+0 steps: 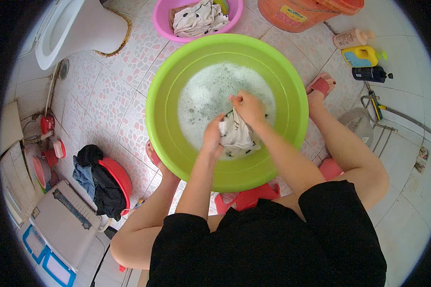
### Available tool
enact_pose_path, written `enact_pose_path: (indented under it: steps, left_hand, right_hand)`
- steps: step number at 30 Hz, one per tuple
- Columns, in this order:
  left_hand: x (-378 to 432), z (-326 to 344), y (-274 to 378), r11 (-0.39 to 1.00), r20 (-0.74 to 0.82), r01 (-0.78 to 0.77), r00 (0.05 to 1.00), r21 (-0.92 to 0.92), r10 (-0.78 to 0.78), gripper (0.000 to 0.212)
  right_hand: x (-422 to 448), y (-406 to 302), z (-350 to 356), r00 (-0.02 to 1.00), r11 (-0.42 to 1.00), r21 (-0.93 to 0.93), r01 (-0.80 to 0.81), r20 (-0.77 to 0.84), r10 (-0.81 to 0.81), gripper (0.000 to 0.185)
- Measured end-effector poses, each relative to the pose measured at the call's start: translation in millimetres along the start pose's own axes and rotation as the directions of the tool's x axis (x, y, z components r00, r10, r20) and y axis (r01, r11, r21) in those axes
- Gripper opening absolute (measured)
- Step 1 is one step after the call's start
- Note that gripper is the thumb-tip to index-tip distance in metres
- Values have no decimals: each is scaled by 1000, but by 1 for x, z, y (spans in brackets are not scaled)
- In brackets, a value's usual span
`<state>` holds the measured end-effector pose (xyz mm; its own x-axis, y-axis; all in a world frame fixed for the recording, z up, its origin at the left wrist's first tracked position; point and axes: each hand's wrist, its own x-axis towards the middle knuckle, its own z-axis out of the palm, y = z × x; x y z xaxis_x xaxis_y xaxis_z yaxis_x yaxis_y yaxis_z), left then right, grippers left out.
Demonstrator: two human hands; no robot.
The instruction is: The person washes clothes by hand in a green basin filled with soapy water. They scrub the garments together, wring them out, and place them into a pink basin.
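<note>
A large green plastic basin (158, 143) stands before me on the tiled floor, between my feet, with soapy water (201, 97) in it, white with foam and bubbles. Both hands are over the basin, gripping a wet white cloth with dark marks (234, 131). My left hand (213, 136) is closed on the cloth's left side. My right hand (249, 109) is a little higher and to the right, its fingers closed on the bunched upper end. The cloth's lower part hangs at the water, and whether it dips in cannot be told.
A pink basin (160, 27) with white cloth and an orange bucket (273, 18) stand beyond. Bottles (361, 56) line the right wall. At left are a toilet (82, 32), a red basin (120, 179) heaped with dark clothes, and a washing machine (63, 222). A red stool (249, 199) is beneath me.
</note>
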<state>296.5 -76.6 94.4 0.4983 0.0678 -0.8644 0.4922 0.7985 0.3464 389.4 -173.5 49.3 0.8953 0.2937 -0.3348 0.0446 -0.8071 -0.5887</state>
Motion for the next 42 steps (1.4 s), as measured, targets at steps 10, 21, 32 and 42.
enact_pose_path:
  steps: [10,21,32,42]
  left_hand:
    - [46,-72,53,294,67,-540,550,788,832,67]
    - [76,-66,-17,-490,367,-4,668,872,647,75]
    - [86,-50,12,-221,-88,138,971,966,221,67]
    - [90,-28,12,987,-267,-147,950,72,161,61]
  right_hand:
    - [25,35,-3,957,952,130,277,-132,-260,35]
    - [-1,61,29,822,782,-362,507,477,-312,51]
    - [7,47,24,877,938,-282,203,479,-45,43]
    - [5,0,33,983,790,596,141,12,-184,23]
